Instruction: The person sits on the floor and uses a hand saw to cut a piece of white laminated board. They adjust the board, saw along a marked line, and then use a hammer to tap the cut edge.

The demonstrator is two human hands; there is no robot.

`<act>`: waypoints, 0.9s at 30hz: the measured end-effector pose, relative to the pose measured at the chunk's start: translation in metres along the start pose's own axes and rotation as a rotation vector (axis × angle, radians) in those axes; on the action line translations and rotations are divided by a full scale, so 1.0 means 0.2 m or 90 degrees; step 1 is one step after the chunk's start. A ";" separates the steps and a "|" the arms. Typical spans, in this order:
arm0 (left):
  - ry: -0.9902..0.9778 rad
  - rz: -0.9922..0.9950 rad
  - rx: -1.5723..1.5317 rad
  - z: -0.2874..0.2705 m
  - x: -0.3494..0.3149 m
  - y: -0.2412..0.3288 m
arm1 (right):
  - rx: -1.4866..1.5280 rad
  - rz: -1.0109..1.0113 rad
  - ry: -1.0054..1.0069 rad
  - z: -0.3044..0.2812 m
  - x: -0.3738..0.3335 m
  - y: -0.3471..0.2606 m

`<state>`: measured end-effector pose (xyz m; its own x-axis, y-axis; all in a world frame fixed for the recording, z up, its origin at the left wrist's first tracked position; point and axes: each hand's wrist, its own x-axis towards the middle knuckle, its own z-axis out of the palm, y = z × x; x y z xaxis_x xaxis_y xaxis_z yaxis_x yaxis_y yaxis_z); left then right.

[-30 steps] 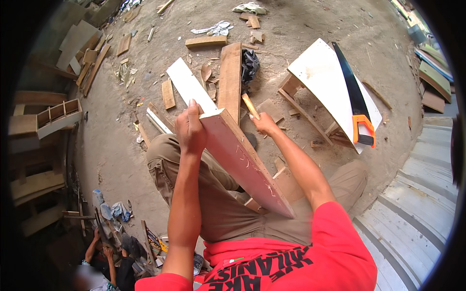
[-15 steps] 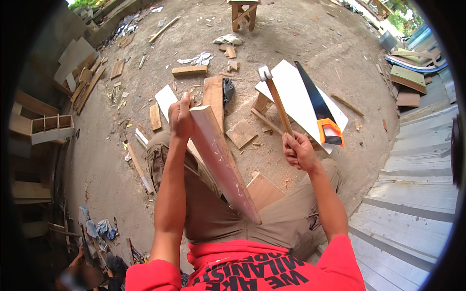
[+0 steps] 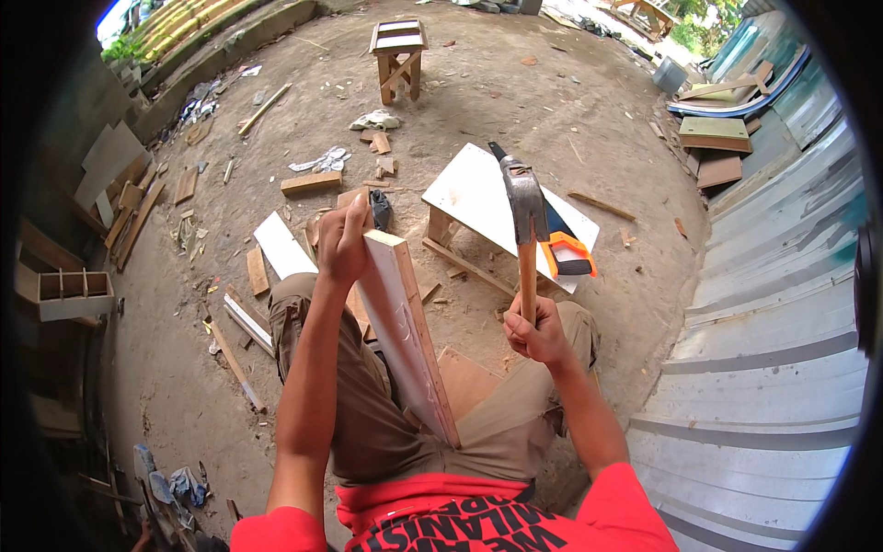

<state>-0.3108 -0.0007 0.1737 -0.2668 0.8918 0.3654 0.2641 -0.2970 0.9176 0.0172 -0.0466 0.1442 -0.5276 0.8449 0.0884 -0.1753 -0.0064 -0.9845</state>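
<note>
Gripping left hand [image 3: 343, 241]: raised ahead of me, closed on the upper left corner of the board [image 3: 400, 322], thumb upward; I can't make out all my fingertips.
Right hand [image 3: 535, 333]: closed in a fist low on the hammer [image 3: 527, 221], forearm reaching up from the lower right, wrist well apart from the board.
Hammer: held upright, grey metal head at the top, wooden handle; its lower end is hidden in my fist.
Board: slanting from my left hand down to my lap, pale face with squiggly marks too blurred to read, brown edge turned right; whether its lower end rests on my trousers [image 3: 368, 405], I can't tell.
Shirt [image 3: 478, 506]: red, cut off below.
Low bench [image 3: 469, 198]: white-topped, beyond my right hand.
Saw [image 3: 567, 258]: orange-handled, handle by the bench's right edge, dark blade running along the far edge, partly covered by the hammer head.
Ground: wood offcuts scattered, a wooden stool [image 3: 398, 69] standing farther off.
</note>
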 end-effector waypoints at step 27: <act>-0.053 0.108 0.163 0.34 -0.08 0.35 | -1.098 -0.428 -0.113 -0.01 -0.06 -0.72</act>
<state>-0.2244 -0.0122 0.2215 -0.1251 0.8649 0.4860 0.5258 -0.3576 0.7717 0.0504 -0.0540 0.2843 -0.8261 0.4157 0.3804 0.5075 0.8423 0.1817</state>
